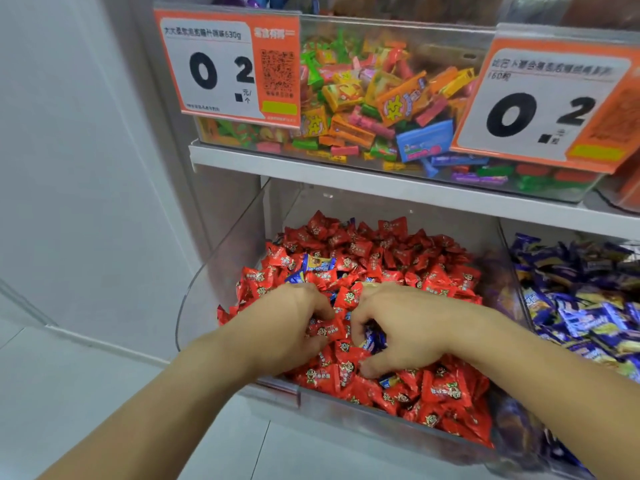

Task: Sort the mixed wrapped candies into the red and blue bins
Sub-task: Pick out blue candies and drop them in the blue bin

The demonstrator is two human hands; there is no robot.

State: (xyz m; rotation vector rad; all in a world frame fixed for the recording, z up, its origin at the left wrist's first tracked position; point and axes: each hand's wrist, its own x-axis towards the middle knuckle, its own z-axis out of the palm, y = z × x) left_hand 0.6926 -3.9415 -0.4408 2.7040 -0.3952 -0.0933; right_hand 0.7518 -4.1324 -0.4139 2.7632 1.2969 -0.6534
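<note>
A clear bin [221,258] on the lower shelf is heaped with red wrapped candies [398,258], and a few blue wrapped candies [318,263] are mixed in. Both hands are down in the heap near its front. My left hand [287,323] has its fingers curled round red candies at the middle. My right hand [405,327] is curled over a blue candy [372,339], with thumb and fingers closing round it. To the right stands a second clear bin [509,258] full of blue candies [581,306].
The upper shelf [311,174] carries a clear bin of mixed coloured sweets [374,98] with two orange price tags [228,67] hanging in front. A white wall and floor lie to the left.
</note>
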